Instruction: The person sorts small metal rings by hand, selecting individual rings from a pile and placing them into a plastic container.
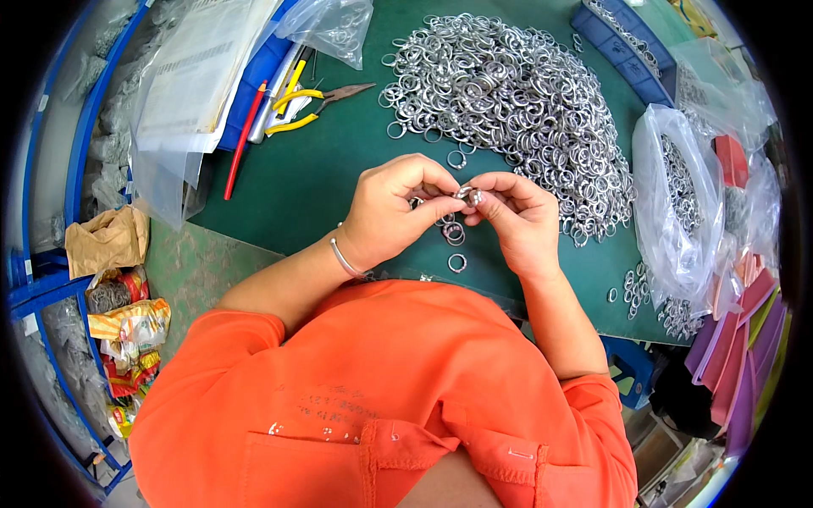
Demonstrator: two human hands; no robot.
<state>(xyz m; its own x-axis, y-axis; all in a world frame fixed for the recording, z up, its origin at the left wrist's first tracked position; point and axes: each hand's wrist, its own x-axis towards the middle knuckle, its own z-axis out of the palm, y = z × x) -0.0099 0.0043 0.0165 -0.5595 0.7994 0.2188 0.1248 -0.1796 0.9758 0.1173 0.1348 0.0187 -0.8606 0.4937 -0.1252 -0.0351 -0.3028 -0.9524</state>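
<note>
My left hand (396, 206) and my right hand (518, 218) meet over the green table, thumbs and forefingers pinched. Between their fingertips are small silver metal rings (468, 196), held by both hands; the fingers partly hide them. Under my hands a few more rings (453, 230) lie on the table, and a single loose ring (457, 262) rests nearer to me. Just beyond my fingertips is another ring (457, 158). A large heap of silver rings (508, 93) spreads over the table past my right hand.
Yellow-handled pliers (305, 108) and a red pen (246, 140) lie at the far left, beside papers in clear sleeves (182, 76). A blue bin (627, 51) stands at the far right. Clear plastic bags of rings (677, 186) sit nearer on the right, with smaller ring piles (635, 289) by the edge.
</note>
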